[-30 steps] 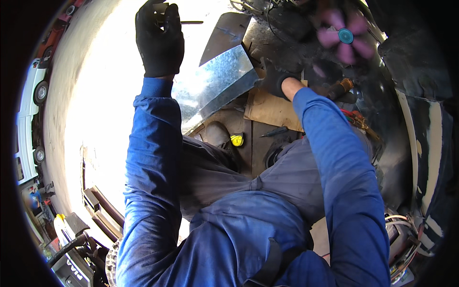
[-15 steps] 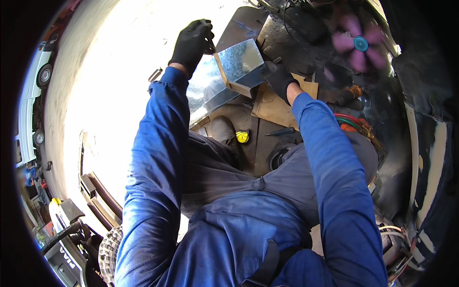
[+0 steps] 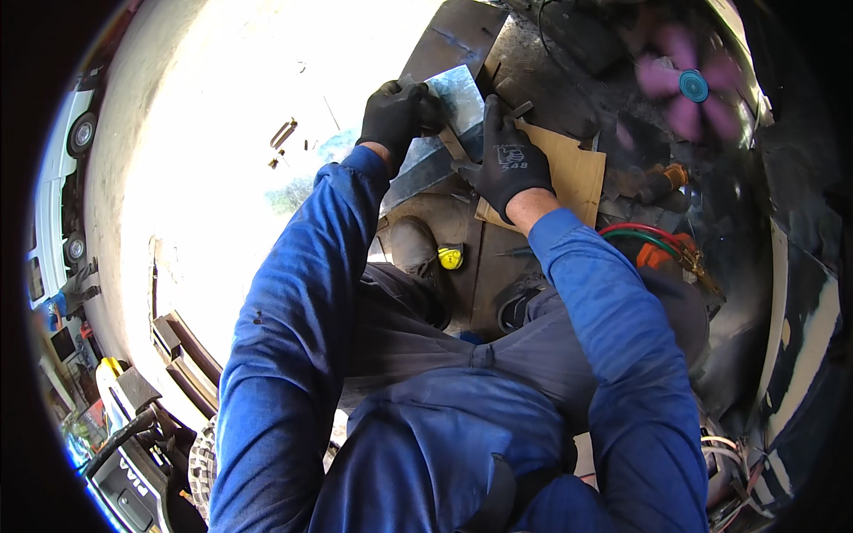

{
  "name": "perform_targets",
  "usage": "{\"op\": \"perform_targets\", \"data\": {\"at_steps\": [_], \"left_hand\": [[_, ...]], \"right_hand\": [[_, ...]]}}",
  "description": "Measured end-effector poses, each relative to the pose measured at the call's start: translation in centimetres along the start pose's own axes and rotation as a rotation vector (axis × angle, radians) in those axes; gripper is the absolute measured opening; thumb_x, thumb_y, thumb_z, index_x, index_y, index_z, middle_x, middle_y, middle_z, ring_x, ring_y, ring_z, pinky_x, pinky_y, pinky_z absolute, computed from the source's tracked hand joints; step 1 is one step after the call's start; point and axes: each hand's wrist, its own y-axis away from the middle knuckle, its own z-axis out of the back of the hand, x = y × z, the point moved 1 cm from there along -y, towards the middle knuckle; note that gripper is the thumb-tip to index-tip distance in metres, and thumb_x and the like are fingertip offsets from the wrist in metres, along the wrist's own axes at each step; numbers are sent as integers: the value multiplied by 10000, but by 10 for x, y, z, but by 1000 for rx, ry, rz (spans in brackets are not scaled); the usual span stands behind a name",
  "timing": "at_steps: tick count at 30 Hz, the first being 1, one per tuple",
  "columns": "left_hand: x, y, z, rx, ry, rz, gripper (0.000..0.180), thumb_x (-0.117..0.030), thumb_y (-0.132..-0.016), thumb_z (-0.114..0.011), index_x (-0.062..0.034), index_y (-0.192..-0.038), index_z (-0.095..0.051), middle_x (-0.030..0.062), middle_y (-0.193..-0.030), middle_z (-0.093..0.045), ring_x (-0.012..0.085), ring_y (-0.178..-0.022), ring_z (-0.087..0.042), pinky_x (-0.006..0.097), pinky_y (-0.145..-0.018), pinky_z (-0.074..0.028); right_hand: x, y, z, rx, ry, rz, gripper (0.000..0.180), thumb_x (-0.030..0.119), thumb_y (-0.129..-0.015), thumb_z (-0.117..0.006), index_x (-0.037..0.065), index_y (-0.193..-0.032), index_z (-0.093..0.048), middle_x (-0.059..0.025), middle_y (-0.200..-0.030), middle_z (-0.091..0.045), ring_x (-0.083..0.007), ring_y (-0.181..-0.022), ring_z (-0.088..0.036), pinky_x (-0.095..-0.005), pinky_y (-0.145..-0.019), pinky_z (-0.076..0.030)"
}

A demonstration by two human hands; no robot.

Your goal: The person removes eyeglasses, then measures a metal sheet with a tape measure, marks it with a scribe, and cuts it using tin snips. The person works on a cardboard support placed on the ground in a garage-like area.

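Beside sunlit floor (image 3: 222, 160), left hand (image 3: 396, 117) grips a flat bar (image 3: 451, 141); right hand (image 3: 510, 165) is half open.

a narrow strip (image 3: 452, 143) slants across a shiny, bent-edged metal sheet (image 3: 461, 94).

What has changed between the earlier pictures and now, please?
The left hand has moved right and downward in the picture, over the metal sheet, with the thin strip in it. The right hand has spread open; whether it touches the strip is unclear. The tape measure stayed beside the shoe.
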Motion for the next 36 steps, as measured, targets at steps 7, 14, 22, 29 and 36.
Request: {"op": "perform_targets", "data": {"at_steps": [7, 14, 22, 29, 36], "left_hand": [[-49, -27, 35, 107, -726, -67, 664, -571, -936, -795, 34, -1183, -676, 155, -968, -755, 229, -810, -728, 356, -728, -600], [-8, -53, 104, 465, -1162, 146, 663, -659, -1005, -679, -20, -1169, -742, 43, -910, -688, 151, -899, -596, 358, -832, -511], [-52, -92, 79, 305, -1264, -85, 769, -775, -858, -761, -10, -798, -719, 112, -700, -662, 201, -667, -564, 406, -724, -505], [-54, -125, 18, 287, -1437, -228, 761, -760, -849, -778, -55, -1131, -733, 174, -1040, -786, 322, -1035, -743, 414, -955, -560], [-55, -120, 14, 230, -1456, -263, 780, -705, -850, -809, -43, -1247, -699, 205, -1121, -761, 339, -1063, -737, 435, -966, -567]], "right_hand": [[-6, -17, 1, 114, -29, -54, 1000, 495, -992, -676, 63, -1707, -127, -261, -1598, -502, -446, -1297, -642, -500, -1081, -527], [-12, -19, 4, 127, -104, -39, 1009, 505, -995, -666, 53, -1708, -114, -278, -1561, -535, -452, -1306, -636, -496, -1095, -519], [-31, -31, 4, -28, -315, -71, 1026, 597, -974, -646, 38, -1698, -179, -281, -1639, -440, -454, -1437, -527, -493, -1167, -468], [-78, -21, 15, -53, -777, -327, 709, 432, -952, -780, -9, -1475, -594, -211, -1186, -750, -281, -1034, -732, -392, -916, -560], [-85, 9, 34, -182, -994, -327, 504, 317, -1013, -752, -60, -1342, -689, -148, -1006, -798, -146, -908, -721, -333, -837, -566]]}}
